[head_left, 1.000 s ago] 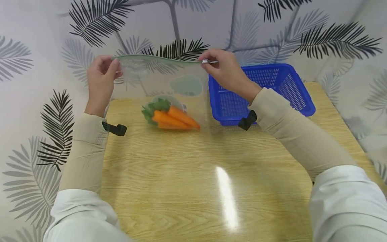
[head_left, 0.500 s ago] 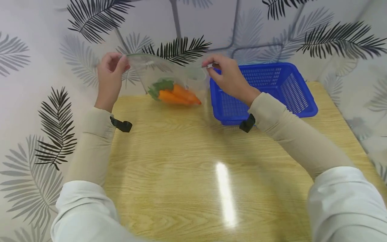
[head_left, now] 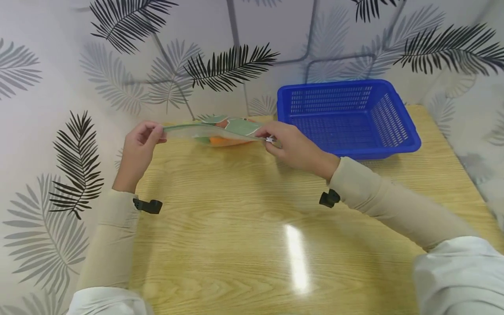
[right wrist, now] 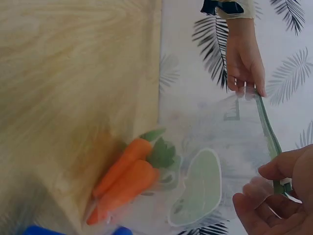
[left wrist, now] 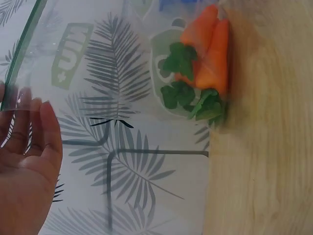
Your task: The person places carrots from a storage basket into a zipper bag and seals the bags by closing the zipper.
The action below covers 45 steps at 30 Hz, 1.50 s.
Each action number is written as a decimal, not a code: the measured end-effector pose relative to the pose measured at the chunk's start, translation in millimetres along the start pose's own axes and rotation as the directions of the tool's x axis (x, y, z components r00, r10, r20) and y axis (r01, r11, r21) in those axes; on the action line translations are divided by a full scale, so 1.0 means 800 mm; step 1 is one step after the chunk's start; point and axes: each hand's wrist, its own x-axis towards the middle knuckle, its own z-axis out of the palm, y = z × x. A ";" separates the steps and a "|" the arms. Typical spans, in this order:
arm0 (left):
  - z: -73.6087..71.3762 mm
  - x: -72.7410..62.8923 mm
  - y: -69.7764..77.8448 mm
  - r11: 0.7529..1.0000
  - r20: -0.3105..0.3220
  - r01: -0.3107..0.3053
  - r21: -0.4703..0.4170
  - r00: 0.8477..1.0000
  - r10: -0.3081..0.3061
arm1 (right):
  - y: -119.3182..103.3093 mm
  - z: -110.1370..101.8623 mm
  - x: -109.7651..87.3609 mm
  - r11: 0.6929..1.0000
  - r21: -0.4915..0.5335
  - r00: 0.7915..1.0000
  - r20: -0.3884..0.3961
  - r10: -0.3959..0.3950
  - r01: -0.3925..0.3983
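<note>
A clear zip bag point(head_left: 244, 127) with a green seal strip and green printed patches is stretched between my two hands. Several orange carrots point(right wrist: 128, 182) with green leafy tops lie in its bottom, seen through the plastic in both wrist views. My left hand point(head_left: 139, 153) pinches the left end of the seal between thumb and fingers. At the other end, my right hand point(head_left: 293, 144) pinches the strip beside a small white slider point(head_left: 269, 139). From the head view the bag is seen nearly edge-on, low over the table's far side, and most of its body is hidden.
A blue plastic basket point(head_left: 350, 118) with slotted sides stands at the table's back right, just beyond my right hand. The wooden table point(head_left: 220, 227) meets a wall point(head_left: 252, 26) with a leaf print behind and at the left.
Both hands have come down and nearer with the bag. It hung upright at first with the carrots in plain view; now its seal edge faces up toward the head camera.
</note>
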 end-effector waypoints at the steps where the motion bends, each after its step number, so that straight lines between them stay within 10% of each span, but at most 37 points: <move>1: 0.001 -0.006 -0.001 1.000 0.026 0.004 0.021 1.000 -0.005 | 0.000 0.004 -0.005 1.000 -0.004 1.000 0.011 0.005 -0.005; 6: 0.005 -0.035 -0.003 0.990 0.178 0.009 0.144 0.983 -0.035 | 0.003 0.023 -0.030 1.000 -0.013 0.998 0.060 0.014 -0.014; 13: 0.005 -0.070 -0.019 0.955 0.388 0.005 0.295 0.913 -0.125 | 0.008 0.048 -0.061 0.996 -0.076 0.993 0.105 -0.046 0.054; 24: 0.012 -0.098 -0.077 0.913 0.479 0.013 0.407 0.848 -0.226 | 0.020 0.097 -0.090 0.995 -0.093 0.978 0.209 -0.024 0.045; 38: 0.053 -0.098 -0.103 0.847 0.433 0.055 0.529 0.841 -0.325 | 0.045 0.120 -0.095 0.996 -0.083 0.976 0.210 0.054 -0.037; 45: 0.071 -0.078 -0.112 0.814 0.348 0.037 0.580 0.892 -0.289 | 0.059 0.124 -0.079 0.993 -0.077 0.983 0.152 0.102 -0.091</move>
